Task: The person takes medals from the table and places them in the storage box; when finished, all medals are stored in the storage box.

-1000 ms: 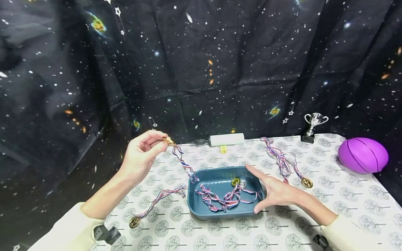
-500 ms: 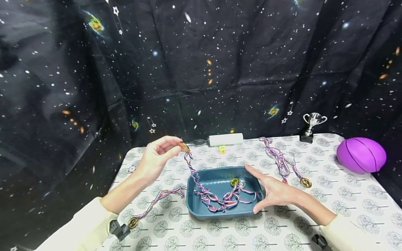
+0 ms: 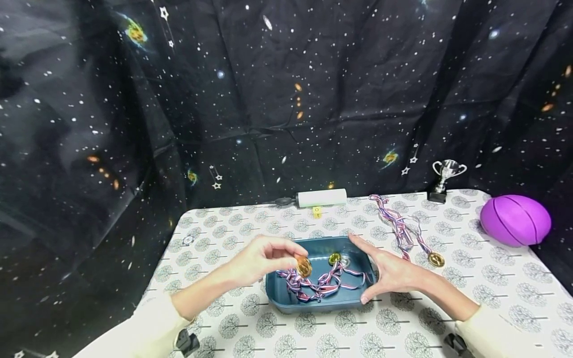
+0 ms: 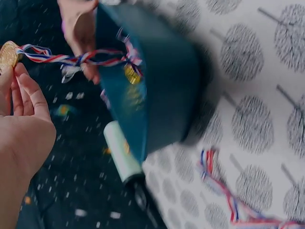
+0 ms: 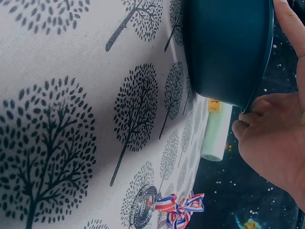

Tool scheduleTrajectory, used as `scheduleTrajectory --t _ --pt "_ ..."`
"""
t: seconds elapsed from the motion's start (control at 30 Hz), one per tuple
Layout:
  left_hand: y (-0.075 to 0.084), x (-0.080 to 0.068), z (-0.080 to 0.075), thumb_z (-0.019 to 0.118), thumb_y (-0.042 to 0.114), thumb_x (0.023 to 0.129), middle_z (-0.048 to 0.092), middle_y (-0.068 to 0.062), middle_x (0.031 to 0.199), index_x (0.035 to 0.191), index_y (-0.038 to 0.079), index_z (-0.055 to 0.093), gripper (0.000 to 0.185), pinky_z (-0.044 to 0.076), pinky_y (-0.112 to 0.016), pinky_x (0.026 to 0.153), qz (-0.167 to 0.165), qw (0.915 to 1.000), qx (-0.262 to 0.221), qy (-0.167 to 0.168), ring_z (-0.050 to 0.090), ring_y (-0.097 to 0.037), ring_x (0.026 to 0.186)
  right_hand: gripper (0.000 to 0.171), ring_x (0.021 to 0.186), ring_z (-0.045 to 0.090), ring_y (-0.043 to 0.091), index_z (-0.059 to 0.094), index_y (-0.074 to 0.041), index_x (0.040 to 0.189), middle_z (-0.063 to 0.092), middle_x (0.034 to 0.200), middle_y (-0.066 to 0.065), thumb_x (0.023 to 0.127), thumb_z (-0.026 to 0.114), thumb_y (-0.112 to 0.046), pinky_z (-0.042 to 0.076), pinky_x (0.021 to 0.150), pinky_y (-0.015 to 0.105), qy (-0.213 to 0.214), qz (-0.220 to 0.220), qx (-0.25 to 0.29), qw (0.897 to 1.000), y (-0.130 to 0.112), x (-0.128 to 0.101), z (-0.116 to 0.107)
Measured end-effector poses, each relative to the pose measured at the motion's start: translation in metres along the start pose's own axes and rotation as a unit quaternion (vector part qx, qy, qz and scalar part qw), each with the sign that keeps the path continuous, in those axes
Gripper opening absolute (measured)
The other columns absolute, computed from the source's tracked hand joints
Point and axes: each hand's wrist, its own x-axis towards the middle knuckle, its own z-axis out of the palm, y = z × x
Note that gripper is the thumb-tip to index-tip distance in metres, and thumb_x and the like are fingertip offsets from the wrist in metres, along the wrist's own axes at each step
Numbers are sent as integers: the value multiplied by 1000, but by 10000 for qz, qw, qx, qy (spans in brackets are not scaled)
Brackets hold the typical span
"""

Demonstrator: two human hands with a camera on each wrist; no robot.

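Note:
My left hand point(image 3: 264, 261) pinches a gold-coloured medal point(image 3: 304, 267) by its edge over the left part of a dark teal bin point(image 3: 333, 306). The medal's striped ribbon hangs into the bin, as the left wrist view shows. Inside lie a tangle of red, white and blue ribbons point(image 3: 327, 287), a gold medal point(image 3: 334, 258) and a silvery one point(image 3: 345, 261). My right hand point(image 3: 396, 272) holds the bin's right end, thumb at the near corner and index finger along the far one. In the right wrist view, its other fingers point(image 5: 252, 112) curl near the rim.
Right of the bin lie tangled ribbons point(image 3: 396, 221) with a gold medal point(image 3: 436, 259). A silver trophy cup point(image 3: 447, 174) and a purple ball point(image 3: 516, 220) stand farther right. Behind the bin are a pale cylinder point(image 3: 322, 198) and a yellow tag point(image 3: 317, 213). Another ribbon point(image 4: 224, 191) lies on the tablecloth.
My left hand has carried the medal rightward and down from beyond the bin's left end to over its inside. The left arm now covers the medal lying left of the bin. My right hand stays put.

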Motion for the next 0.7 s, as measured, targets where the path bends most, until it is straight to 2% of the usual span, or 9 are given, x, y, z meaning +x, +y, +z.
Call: scheduleTrajectory --t 0.17,0.27,0.33,0.43,0.5,0.7 --pt "-20 15 25 72 1 100 78 -10 107 118 -3 75 19 64 -35 88 64 9997 -121 -181 75 -19 94 143 157 19 47 16 0 169 18 173 28 64 102 -45 16 125 57 3 6 50 10000 0 -1 0" --pt "-32 25 34 69 -1 101 77 -13 105 115 -4 72 15 65 -47 85 152 9993 -180 -297 74 -20 90 143 157 21 47 16 1 169 18 173 28 64 102 -45 18 124 60 3 25 35 10000 0 -1 0" --pt "-41 31 39 67 -1 102 76 -14 104 114 -3 70 12 63 -56 84 197 9991 -151 -345 74 -26 89 143 157 22 47 16 1 169 19 173 27 64 102 -45 19 123 62 -1 40 22 10000 0 -1 0" --pt "-54 39 46 66 2 104 77 -14 102 113 1 68 10 62 -61 82 150 9994 -24 -304 72 -38 87 144 156 23 48 16 1 169 19 172 28 63 102 -45 20 122 64 -5 60 2 10000 1 -1 0" --pt "-63 43 51 67 5 104 78 -11 101 114 4 68 9 63 -56 84 37 9998 67 -195 73 -39 89 144 156 23 48 16 0 169 19 172 28 63 102 -45 19 122 64 -18 75 -5 10000 1 -1 0" --pt "-80 52 66 68 6 104 79 -8 99 116 5 69 12 65 -34 82 -352 9985 138 400 76 -20 89 146 157 23 45 14 -2 170 18 173 26 62 102 -46 20 123 62 -58 138 -7 9999 0 -1 0"
